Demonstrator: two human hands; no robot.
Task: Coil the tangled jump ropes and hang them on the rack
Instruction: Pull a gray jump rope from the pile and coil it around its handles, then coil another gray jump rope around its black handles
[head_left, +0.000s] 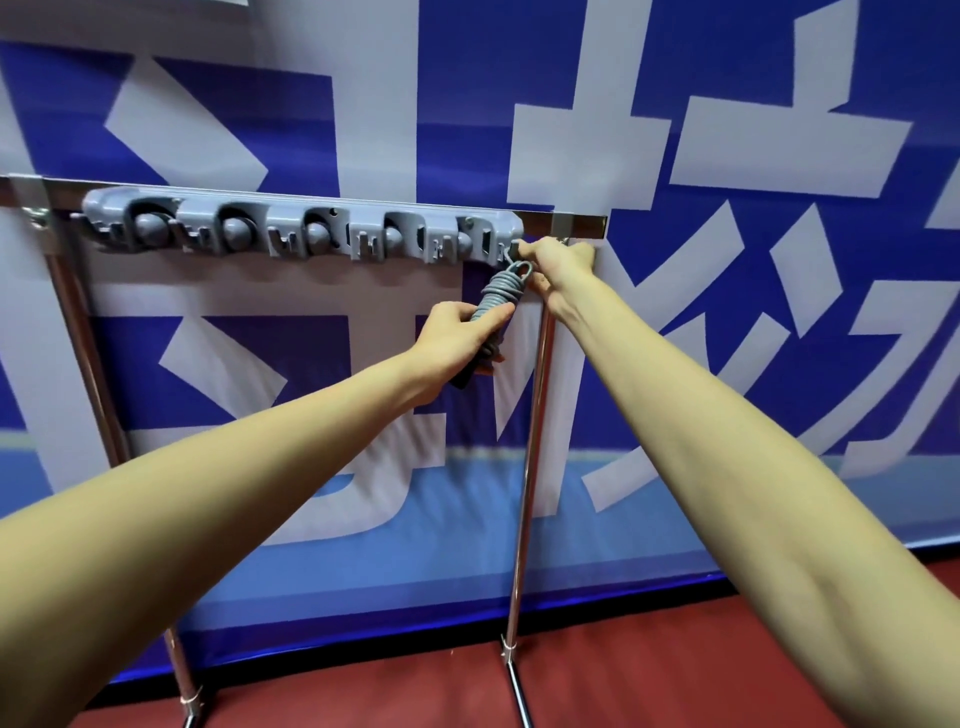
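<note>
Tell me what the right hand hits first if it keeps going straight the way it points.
Probably the hook at the right end of the grey rack: the right hand, pinching the coiled rope's loop, points up-left at it, almost touching. Depth is unclear.

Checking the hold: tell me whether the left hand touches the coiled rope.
Touching. The head view shows the left hand wrapped around the coiled grey jump rope.

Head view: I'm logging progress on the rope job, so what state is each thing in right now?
Jump rope: coiled into a tight grey bundle, held up at the rack's right end; whether its top loop is hooked yet, cannot tell.
Rack: grey hook strip on a metal frame, upright, the other hooks bare.
Left hand: grips the bundle's lower part.
Right hand: pinches the rope's top loop at the end hook.
</note>
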